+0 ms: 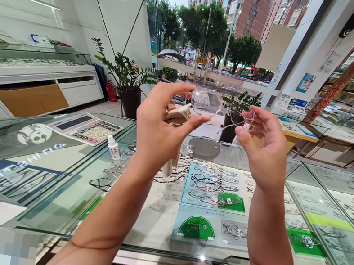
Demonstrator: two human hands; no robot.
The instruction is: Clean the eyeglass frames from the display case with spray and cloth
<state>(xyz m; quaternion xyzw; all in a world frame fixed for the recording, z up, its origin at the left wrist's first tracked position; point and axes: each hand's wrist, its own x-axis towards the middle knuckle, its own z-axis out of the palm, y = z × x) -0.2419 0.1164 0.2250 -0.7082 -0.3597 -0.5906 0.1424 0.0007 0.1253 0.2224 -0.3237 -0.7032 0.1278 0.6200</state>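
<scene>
A pair of clear, thin-rimmed eyeglasses (207,103) is held up in the air above the glass counter. My right hand (268,151) pinches its right end near the hinge, with a temple arm pointing inward. My left hand (159,125) is at the other end, index finger by the rim and thumb apart below the lens. A pale beige cloth (179,113) is tucked in my left hand's lower fingers and hangs down behind the palm. Whether the left index finger presses on the frame is hard to make out.
Below is a glass display counter (140,241) with rows of eyeglasses (206,179) inside. On its top stand a small white bottle (113,148), a calculator (87,128) and a dark round disc (204,147). Potted plants (131,81) stand beyond, before a window.
</scene>
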